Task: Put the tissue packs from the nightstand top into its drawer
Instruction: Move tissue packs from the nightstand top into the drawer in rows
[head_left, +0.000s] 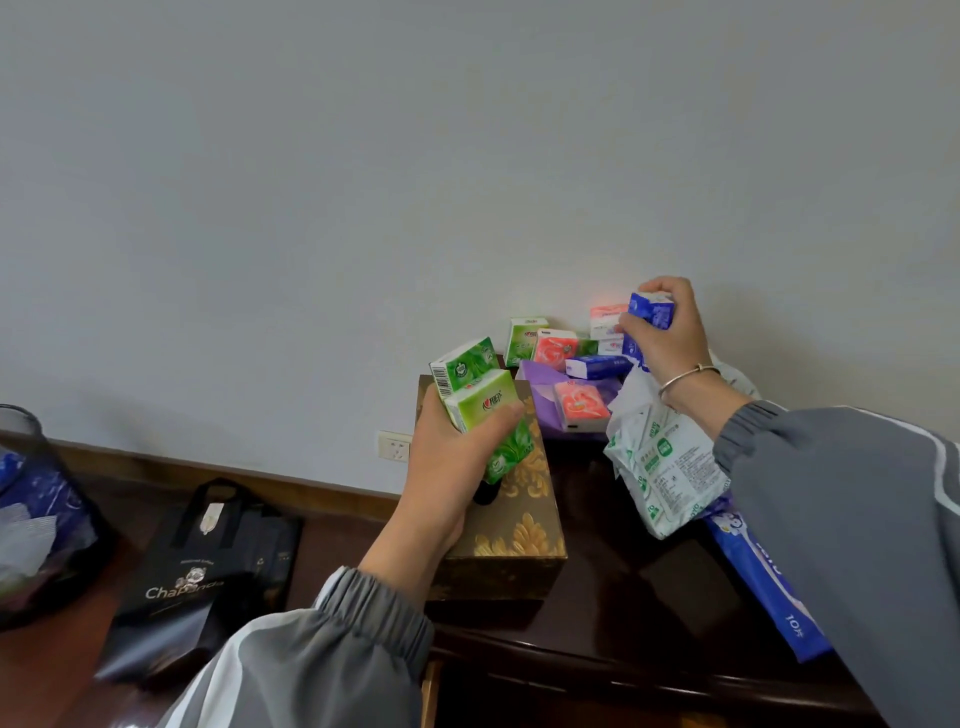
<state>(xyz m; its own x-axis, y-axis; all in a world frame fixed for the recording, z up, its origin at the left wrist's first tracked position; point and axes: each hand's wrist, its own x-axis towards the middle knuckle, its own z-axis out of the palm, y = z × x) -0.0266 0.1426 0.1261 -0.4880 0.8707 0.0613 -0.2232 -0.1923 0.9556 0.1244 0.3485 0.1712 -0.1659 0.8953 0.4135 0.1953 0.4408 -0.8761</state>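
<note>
Left hand (457, 457) clamps two green tissue packs (480, 395) above the gold tissue box (519, 525); right hand (667, 332) closes on a blue tissue pack (655, 307) near the wall. Gathering is underway; loose packs remain on the nightstand (623, 587), and its drawer needs reaching next.

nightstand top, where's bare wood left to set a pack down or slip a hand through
Bare dark wood on the nightstand top lies at the front, between the gold-patterned box and the white-green wrapper. The back by the wall is crowded with loose tissue packs; the right edge holds a long blue pack.
</note>
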